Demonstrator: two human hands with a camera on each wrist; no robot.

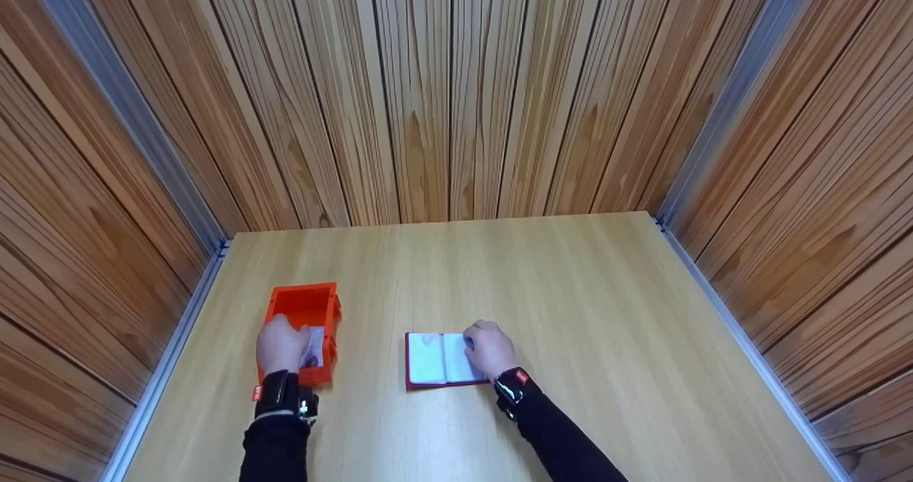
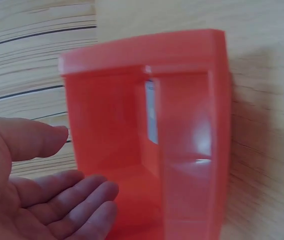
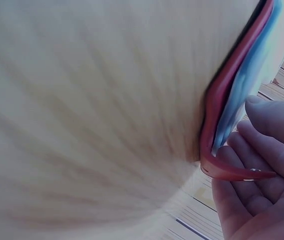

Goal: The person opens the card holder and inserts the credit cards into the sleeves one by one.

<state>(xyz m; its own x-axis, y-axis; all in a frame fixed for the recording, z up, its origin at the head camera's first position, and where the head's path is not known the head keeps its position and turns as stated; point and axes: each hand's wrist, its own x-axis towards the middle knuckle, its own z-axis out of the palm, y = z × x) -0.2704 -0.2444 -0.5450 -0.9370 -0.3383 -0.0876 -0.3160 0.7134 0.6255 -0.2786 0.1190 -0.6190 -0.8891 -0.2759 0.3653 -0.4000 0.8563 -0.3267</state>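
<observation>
My left hand (image 1: 280,343) is over the left side of an orange-red plastic bin (image 1: 303,299). In the left wrist view its thumb and fingers are apart and hold nothing visible, close to the bin wall (image 2: 104,120). A pale printed slip (image 1: 314,345) lies in the bin, partly covered by the hand. Right of the bin, a small red-covered booklet (image 1: 426,359) lies open with whitish pages. My right hand (image 1: 490,350) holds its right edge. Up close, that thumb meets the bluish page edge, and the red cover flap (image 3: 237,172) lies against the fingers.
Both things are on a light wood table (image 1: 570,311). Wood-patterned panels (image 1: 449,97) rise behind and at both sides, with grey metal strips (image 1: 749,354) along the table's side edges. Each wrist wears a black strap (image 1: 515,389).
</observation>
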